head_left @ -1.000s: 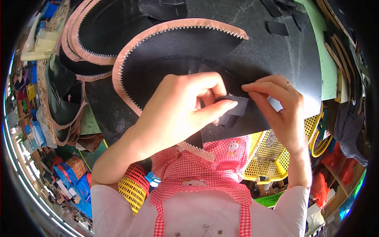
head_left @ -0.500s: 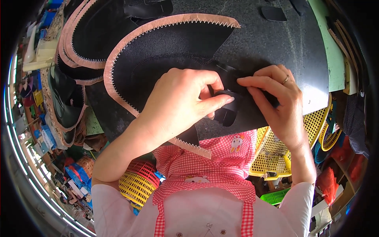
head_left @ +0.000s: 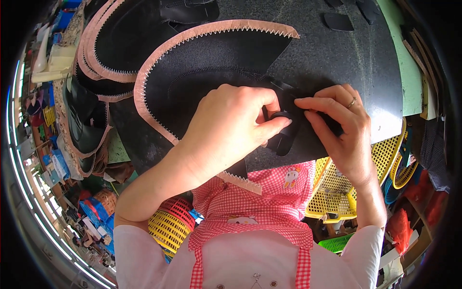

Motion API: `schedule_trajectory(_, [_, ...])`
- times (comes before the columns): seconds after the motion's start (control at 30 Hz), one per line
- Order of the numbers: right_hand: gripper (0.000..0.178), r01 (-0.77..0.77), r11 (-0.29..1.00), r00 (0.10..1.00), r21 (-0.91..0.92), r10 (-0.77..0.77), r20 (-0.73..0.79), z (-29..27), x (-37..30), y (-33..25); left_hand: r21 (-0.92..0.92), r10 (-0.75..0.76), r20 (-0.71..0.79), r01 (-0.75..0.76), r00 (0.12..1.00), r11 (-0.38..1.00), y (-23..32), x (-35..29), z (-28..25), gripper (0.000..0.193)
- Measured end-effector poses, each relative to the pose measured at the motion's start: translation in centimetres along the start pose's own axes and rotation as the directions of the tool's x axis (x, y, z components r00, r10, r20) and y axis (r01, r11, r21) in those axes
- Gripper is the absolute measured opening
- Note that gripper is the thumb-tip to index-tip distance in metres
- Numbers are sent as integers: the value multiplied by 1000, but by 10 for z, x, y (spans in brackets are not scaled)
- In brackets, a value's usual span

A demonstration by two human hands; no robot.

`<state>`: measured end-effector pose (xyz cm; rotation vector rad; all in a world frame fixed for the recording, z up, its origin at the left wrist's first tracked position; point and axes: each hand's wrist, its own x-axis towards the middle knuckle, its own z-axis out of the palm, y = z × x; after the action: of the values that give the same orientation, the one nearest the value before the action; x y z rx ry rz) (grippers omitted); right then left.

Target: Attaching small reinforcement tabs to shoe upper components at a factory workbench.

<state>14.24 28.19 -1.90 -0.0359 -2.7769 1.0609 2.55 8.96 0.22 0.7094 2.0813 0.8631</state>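
A black leather shoe upper lies on the dark worktop, its curved rim bound by a pale pink strip with white zigzag stitching. My left hand rests across it, thumb and forefinger pinching a small black leather strap at its inner side. A slotted end of the strap shows below the thumb. Facing it, my right hand, with a ring on one finger, has its forefinger and thumb drawn together by the strap's other side. Whatever lies between those fingertips is too dark and small to make out.
More zigzag-edged uppers are piled at the left. Loose black leather pieces lie at the far side of the dark worktop. Yellow baskets stand below its near right edge; red and yellow baskets are at lower left.
The whole scene has shifted slightly right and down in the view. Both hands stay at the strap with nearly the same grip; the fingers have barely moved.
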Motion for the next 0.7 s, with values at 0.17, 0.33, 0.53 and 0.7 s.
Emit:
schedule_trajectory(0.17, [28, -33, 999, 999, -17, 33, 23, 0, 1, -10, 69, 88, -86, -82, 992, 994, -3, -5, 6, 21])
schedule_trajectory(0.33, [28, -55, 995, 997, -78, 59, 54, 3, 4, -17, 476, 256, -277, -99, 926, 874, -5, -11, -13, 35])
schedule_trajectory(0.53, [44, 156, 970, 987, -187, -148, 55, 11, 1, -25, 734, 441, -580, 205, 685, 647, -47, -33, -95, 51])
schedule_trajectory(0.7, [45, 161, 979, 981, -127, -145, 125, 2, 11, -31, 684, 540, -419, -137, 730, 716, -59, -41, -86, 25])
